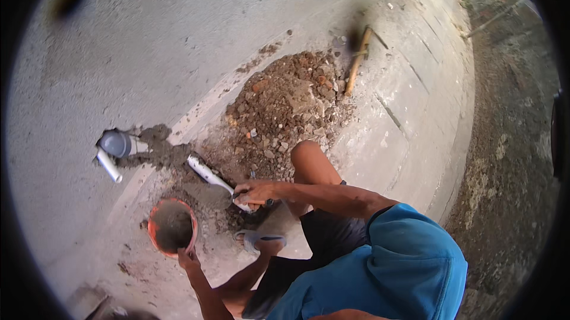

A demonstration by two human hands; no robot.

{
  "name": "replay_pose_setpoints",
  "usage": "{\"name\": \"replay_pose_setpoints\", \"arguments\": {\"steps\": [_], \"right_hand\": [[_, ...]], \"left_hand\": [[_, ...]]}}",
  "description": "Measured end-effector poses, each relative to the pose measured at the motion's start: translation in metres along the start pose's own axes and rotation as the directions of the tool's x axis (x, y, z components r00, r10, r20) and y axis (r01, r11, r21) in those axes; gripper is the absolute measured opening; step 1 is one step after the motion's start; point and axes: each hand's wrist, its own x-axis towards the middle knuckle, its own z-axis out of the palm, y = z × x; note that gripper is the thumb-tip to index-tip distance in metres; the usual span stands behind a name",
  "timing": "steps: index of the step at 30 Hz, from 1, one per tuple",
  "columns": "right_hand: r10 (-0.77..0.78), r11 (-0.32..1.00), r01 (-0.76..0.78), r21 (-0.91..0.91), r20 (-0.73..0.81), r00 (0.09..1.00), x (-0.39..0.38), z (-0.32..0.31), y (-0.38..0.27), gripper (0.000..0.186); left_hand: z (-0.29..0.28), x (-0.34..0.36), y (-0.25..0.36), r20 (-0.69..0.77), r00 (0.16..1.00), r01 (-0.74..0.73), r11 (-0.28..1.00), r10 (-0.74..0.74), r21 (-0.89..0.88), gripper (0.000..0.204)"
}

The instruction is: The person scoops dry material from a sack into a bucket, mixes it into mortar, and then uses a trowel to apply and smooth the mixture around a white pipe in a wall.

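Observation:
My left hand (pixel 189 259) grips the rim of an orange bucket (pixel 155 243) that holds grey wet mortar (pixel 173 225). In my right hand (pixel 254 192) is a trowel with an orange handle (pixel 259 202); its blade (pixel 208 195) looks coated with mortar and lies low beside a white pipe (pixel 208 173). That pipe slants along the ground and passes under or beside my right hand, so part of it is hidden. Toward the wall, wet mortar (pixel 163 152) surrounds a grey pipe end (pixel 116 143) set in a hole, with a thin white pipe (pixel 109 167) sticking out next to it.
A heap of soil and rubble (pixel 285 106) lies beyond my right knee. A wooden-handled tool (pixel 358 65) rests at its far edge. The grey wall (pixel 136 47) rises on the left, and a concrete strip (pixel 409 100) runs along the right. My sandalled foot (pixel 261 240) stands near the bucket.

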Motion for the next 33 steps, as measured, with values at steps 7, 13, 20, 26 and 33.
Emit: {"name": "replay_pose_setpoints", "arguments": {"steps": [7, 13, 20, 26, 33], "right_hand": [[0.130, 0.991, -0.124, 0.043, -0.196, 0.972, -0.229, 0.029, -0.098, 0.035], [-0.225, 0.670, 0.074, -0.738, -0.107, 0.969, -0.297, 0.094, -0.173, 0.038], [-0.376, 0.201, -0.184, -0.962, -0.250, 0.892, -0.393, 0.164, -0.229, 0.033], [-0.191, 0.317, -0.171, -0.933, -0.239, 0.952, -0.488, 0.118, -0.245, 0.035], [-0.140, 0.538, -0.361, -0.762, -0.503, 0.853, -0.537, 0.063, -0.175, 0.033]], "left_hand": [[0.096, -0.282, 0.145, -0.098, 0.980, -0.139, 0.945, 0.174, 0.296, 0.009], [0.131, -0.500, 0.176, 0.131, 0.961, -0.277, 0.860, 0.244, 0.429, 0.004], [0.207, -0.631, 0.155, 0.313, 0.923, -0.320, 0.897, 0.222, 0.306, 0.021], [0.246, -0.652, 0.108, 0.305, 0.900, -0.418, 0.813, 0.311, 0.405, 0.028], [0.325, -0.744, 0.087, 0.424, 0.852, -0.514, 0.341, 0.307, 0.787, 0.055]]}}
